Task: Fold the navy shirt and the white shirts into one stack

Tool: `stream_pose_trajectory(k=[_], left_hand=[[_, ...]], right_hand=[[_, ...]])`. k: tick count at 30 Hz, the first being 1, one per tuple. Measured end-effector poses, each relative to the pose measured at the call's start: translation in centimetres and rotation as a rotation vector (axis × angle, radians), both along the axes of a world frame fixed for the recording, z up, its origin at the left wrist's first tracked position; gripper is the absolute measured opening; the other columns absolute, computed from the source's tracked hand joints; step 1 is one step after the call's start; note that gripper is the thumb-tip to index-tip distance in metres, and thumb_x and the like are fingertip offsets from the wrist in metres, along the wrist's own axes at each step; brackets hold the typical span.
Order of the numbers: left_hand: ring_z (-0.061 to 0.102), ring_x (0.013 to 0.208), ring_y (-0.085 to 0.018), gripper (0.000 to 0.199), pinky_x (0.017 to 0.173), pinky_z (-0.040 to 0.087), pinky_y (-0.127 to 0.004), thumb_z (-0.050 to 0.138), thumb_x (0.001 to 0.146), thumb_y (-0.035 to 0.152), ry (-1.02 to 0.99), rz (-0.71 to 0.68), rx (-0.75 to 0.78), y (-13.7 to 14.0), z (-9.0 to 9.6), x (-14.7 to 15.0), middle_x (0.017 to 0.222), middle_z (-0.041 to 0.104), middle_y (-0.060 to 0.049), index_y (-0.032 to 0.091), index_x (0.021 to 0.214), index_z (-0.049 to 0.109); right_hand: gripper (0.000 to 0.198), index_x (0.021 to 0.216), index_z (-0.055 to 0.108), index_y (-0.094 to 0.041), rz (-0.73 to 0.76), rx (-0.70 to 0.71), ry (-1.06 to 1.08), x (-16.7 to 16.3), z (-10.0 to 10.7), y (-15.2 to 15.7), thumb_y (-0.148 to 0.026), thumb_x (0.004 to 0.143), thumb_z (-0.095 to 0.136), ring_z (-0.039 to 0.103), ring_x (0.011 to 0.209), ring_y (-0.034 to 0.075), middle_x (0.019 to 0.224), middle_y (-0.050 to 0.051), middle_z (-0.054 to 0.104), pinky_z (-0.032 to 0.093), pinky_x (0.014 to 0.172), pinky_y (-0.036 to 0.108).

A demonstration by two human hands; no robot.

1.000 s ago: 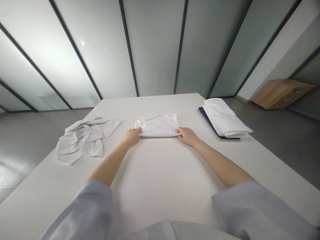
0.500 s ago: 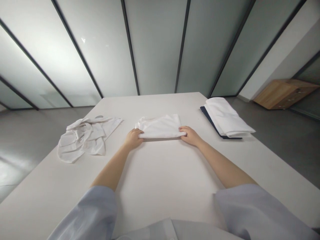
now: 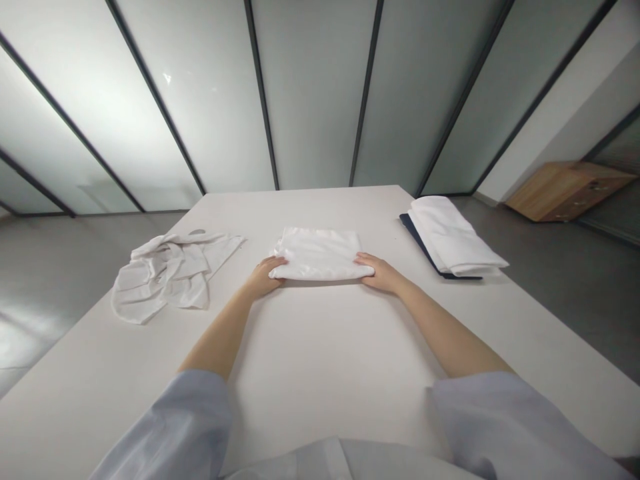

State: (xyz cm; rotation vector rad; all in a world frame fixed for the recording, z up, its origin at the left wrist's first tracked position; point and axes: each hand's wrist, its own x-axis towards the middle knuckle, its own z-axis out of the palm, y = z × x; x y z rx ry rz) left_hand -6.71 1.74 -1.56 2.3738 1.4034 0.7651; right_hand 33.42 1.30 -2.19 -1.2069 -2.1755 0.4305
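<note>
A white cloth garment (image 3: 323, 255), folded into a flat rectangle, lies at the middle of the table in the head view. My left hand (image 3: 269, 275) grips its near left corner, fingers on top and thumb tucked by the edge. At the near right corner my right hand (image 3: 379, 273) pinches the fabric the same way. The near edge is a rounded fold, raised slightly above the tabletop. Which kind of garment it is cannot be made out in its folded form.
On the left of the white table (image 3: 320, 373) lies a crumpled white garment (image 3: 167, 273), with a small grey disc (image 3: 197, 232) behind it. Folded white cloth (image 3: 453, 233) rests over a dark navy piece (image 3: 425, 250) at the right. A wooden cabinet (image 3: 565, 190) stands beyond.
The near edge of the folded garment has been turned a little, and its top now lies flatter and squarer. Both hands keep hold of the corners, with the left slightly farther left.
</note>
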Motion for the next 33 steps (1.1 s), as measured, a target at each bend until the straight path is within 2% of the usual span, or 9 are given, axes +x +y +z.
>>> stream_pose_trajectory(k=[4, 7, 9, 11, 15, 20, 24, 29, 33], left_hand=[[0.049, 0.131, -0.027, 0.044, 0.116, 0.03, -0.043, 0.061, 0.07, 0.031, 0.005, 0.023, -0.02, 0.2, 0.0, 0.2, 0.128, 0.065, -0.005, 0.023, 0.112, 0.07], [0.053, 0.127, -0.026, 0.05, 0.111, 0.038, -0.042, 0.057, 0.077, 0.035, -0.149, 0.121, -0.106, -0.3, 0.3, 0.5, 0.13, 0.064, -0.007, 0.02, 0.124, 0.064], [0.056, 0.123, -0.026, 0.055, 0.109, 0.041, -0.041, 0.057, 0.078, 0.039, -0.21, 0.128, -0.172, -0.5, 0.4, 0.5, 0.13, 0.064, -0.007, 0.018, 0.129, 0.06], [0.054, 0.126, -0.026, 0.056, 0.112, 0.036, -0.042, 0.063, 0.073, 0.039, -0.177, 0.048, -0.192, -0.4, 0.3, 0.3, 0.13, 0.064, -0.006, 0.02, 0.125, 0.063], [0.049, 0.131, -0.026, 0.05, 0.118, 0.027, -0.041, 0.066, 0.069, 0.036, -0.095, -0.066, -0.124, 0.4, -0.3, -0.3, 0.13, 0.064, -0.006, 0.022, 0.118, 0.068], [0.054, 0.127, -0.028, 0.045, 0.111, 0.038, -0.043, 0.054, 0.081, 0.042, -0.186, 0.074, -0.215, 0.4, -0.2, 0.1, 0.126, 0.066, -0.008, 0.019, 0.116, 0.068], [0.061, 0.115, -0.031, 0.046, 0.103, 0.045, -0.044, 0.057, 0.079, 0.045, -0.276, 0.135, -0.251, 0.0, 0.1, 0.6, 0.12, 0.069, -0.009, 0.017, 0.113, 0.069], [0.06, 0.117, -0.03, 0.05, 0.104, 0.044, -0.042, 0.059, 0.077, 0.051, -0.385, 0.165, -0.25, 0.0, -0.1, 0.7, 0.119, 0.07, -0.01, 0.016, 0.112, 0.069], [0.059, 0.118, -0.03, 0.055, 0.103, 0.043, -0.041, 0.057, 0.078, 0.055, -0.385, 0.242, -0.267, 0.1, 0.2, 0.6, 0.119, 0.07, -0.01, 0.016, 0.115, 0.068]], right_hand=[[0.04, 0.11, 0.072, -0.024, -0.019, 0.018, -0.016, -0.1, -0.2, 0.1, -0.024, 0.07, 0.071, 0.05, 0.131, 0.027, 0.138, 0.007, 0.057, 0.037, 0.112, 0.042], [0.035, 0.114, 0.07, -0.023, -0.084, -0.076, 0.088, -0.6, 0.1, -0.1, -0.029, 0.081, 0.063, 0.055, 0.125, 0.026, 0.13, 0.006, 0.064, 0.04, 0.109, 0.043], [0.036, 0.119, 0.067, -0.022, -0.109, -0.141, 0.144, -0.8, 0.2, -0.3, -0.032, 0.085, 0.058, 0.06, 0.118, 0.025, 0.124, 0.005, 0.068, 0.044, 0.105, 0.042], [0.038, 0.117, 0.067, -0.022, -0.082, -0.139, 0.137, -0.8, 0.2, -0.4, -0.033, 0.081, 0.063, 0.06, 0.119, 0.025, 0.126, 0.006, 0.067, 0.043, 0.105, 0.042], [0.046, 0.11, 0.071, -0.021, -0.003, -0.023, 0.066, -0.5, -0.3, -0.3, -0.028, 0.065, 0.077, 0.054, 0.127, 0.026, 0.132, 0.009, 0.062, 0.038, 0.11, 0.039], [0.037, 0.105, 0.073, -0.022, -0.027, 0.045, 0.082, -0.8, -0.1, -0.1, -0.035, 0.071, 0.071, 0.065, 0.109, 0.026, 0.112, 0.008, 0.072, 0.046, 0.101, 0.038], [0.028, 0.094, 0.074, -0.022, -0.043, 0.036, 0.057, -1.3, 0.4, -0.2, -0.033, 0.069, 0.072, 0.067, 0.102, 0.026, 0.106, 0.007, 0.073, 0.048, 0.096, 0.037], [0.03, 0.103, 0.071, -0.021, -0.089, -0.1, 0.155, -1.7, 0.5, -0.5, -0.032, 0.076, 0.063, 0.067, 0.1, 0.024, 0.108, 0.007, 0.073, 0.05, 0.09, 0.036], [0.031, 0.102, 0.07, -0.019, -0.152, -0.165, 0.178, -1.8, 0.7, -0.4, -0.04, 0.085, 0.055, 0.066, 0.104, 0.027, 0.108, 0.009, 0.073, 0.049, 0.092, 0.038]])
